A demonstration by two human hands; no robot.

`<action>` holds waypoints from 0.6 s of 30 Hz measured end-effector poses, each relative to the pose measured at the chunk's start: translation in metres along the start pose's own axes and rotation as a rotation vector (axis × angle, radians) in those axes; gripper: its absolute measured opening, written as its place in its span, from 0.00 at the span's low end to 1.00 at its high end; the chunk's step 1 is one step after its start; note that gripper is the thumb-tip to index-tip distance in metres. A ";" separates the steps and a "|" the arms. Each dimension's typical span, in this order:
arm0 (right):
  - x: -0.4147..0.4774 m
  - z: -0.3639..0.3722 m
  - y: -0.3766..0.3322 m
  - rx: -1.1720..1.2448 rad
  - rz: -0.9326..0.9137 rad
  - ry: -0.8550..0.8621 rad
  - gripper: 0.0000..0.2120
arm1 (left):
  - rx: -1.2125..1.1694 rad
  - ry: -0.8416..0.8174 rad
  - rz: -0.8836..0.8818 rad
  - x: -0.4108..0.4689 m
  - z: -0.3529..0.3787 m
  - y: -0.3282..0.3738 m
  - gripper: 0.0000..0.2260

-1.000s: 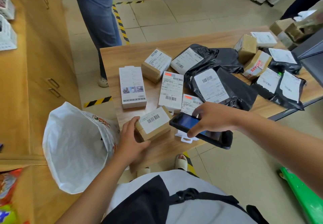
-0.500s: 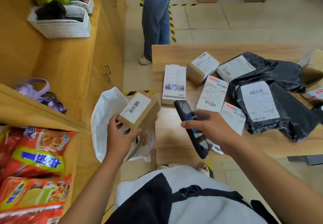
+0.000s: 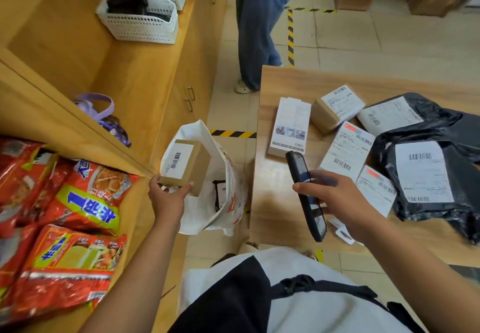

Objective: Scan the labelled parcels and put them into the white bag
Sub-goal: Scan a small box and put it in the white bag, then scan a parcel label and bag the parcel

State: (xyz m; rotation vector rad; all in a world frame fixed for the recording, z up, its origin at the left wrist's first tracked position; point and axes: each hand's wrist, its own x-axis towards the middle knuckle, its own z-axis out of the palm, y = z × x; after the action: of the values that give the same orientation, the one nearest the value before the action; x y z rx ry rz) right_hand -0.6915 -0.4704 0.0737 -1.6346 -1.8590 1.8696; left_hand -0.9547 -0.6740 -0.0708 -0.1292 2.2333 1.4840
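My left hand (image 3: 168,195) grips a small brown cardboard parcel (image 3: 185,163) with a white barcode label, held over the open mouth of the white bag (image 3: 205,213) on the floor left of the table. A dark labelled parcel (image 3: 219,194) lies inside the bag. My right hand (image 3: 330,197) holds a black handheld scanner (image 3: 304,192) above the table's near left part. On the wooden table (image 3: 270,202) lie a white box (image 3: 291,127), a brown labelled box (image 3: 335,108), flat white labelled parcels (image 3: 346,148) and black plastic mailers (image 3: 426,171) with barcode labels.
A wooden counter (image 3: 145,78) runs along the left with white baskets (image 3: 140,21), a purple item (image 3: 104,114) and red snack packets (image 3: 65,215). A person in blue trousers (image 3: 257,28) stands beyond the table's far left corner. Yellow-black tape (image 3: 290,36) marks the floor.
My left hand lifted the brown parcel off the table's near edge and carried it left to the bag's mouth. My right hand turned the scanner away from it. My view swung left.
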 end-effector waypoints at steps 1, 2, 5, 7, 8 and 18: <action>0.000 -0.002 0.001 0.012 0.002 0.004 0.27 | 0.033 -0.011 -0.030 0.001 0.002 0.001 0.43; -0.001 -0.005 0.002 0.026 0.002 0.007 0.26 | 0.080 -0.024 -0.066 0.001 0.004 0.003 0.46; -0.006 -0.011 0.005 0.070 0.009 0.029 0.26 | 0.182 -0.073 -0.075 -0.004 0.015 0.009 0.48; -0.010 -0.015 0.008 0.097 0.019 0.049 0.24 | 0.237 -0.109 0.005 -0.008 0.028 0.015 0.44; -0.012 -0.018 0.010 0.114 0.026 0.063 0.23 | 0.270 -0.135 0.057 -0.012 0.038 0.019 0.43; -0.046 -0.053 0.048 0.272 0.073 0.296 0.31 | 0.546 -0.506 0.406 -0.047 0.182 0.077 0.38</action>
State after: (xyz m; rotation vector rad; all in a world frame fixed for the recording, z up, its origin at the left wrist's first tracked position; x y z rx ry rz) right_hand -0.6074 -0.4770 0.0805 -1.7850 -1.3836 1.7009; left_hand -0.8795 -0.4875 -0.0433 0.8152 2.2032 0.8764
